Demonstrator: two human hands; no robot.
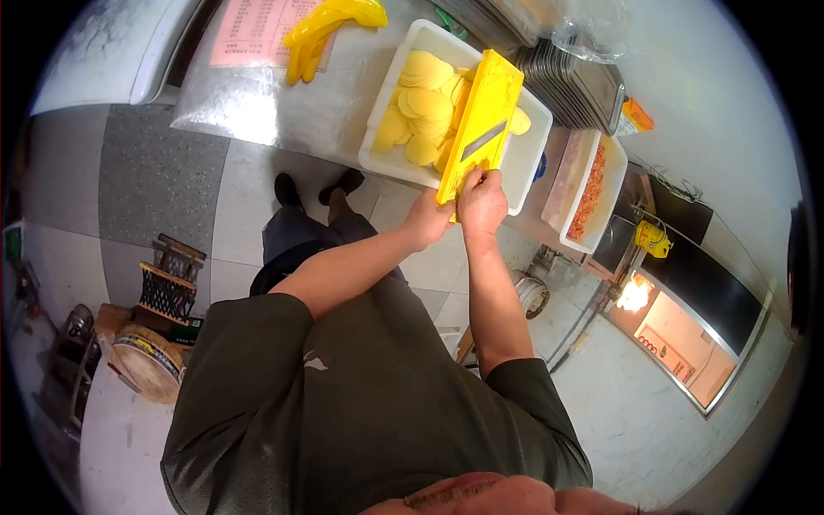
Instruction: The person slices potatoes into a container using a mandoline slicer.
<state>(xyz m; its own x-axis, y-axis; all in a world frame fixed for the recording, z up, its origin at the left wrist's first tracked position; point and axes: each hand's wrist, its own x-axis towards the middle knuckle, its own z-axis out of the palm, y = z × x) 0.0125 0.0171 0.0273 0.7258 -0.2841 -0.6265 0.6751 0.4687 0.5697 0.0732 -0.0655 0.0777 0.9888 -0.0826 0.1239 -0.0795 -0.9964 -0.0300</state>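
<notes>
A yellow slicer [491,99] with a slanted metal blade lies tilted across a white bin [390,90]. Thin round yellow slices [425,107] are piled in the bin, mostly left of the slicer, with a few to its right. My left hand [429,221] is closed around the slicer's near end. Just to its right, my right hand [482,202] is closed at the slicer's lower right edge, below the blade. Whether anything small is under its fingers is hidden.
Yellow gloves [330,33] and a pink printed sheet [249,39] lie on the metal table [223,103]. Stacked dark trays [573,86] stand behind right. A white tub [611,184] of orange-red pieces is at the right. A round wooden board [148,365] stands lower left.
</notes>
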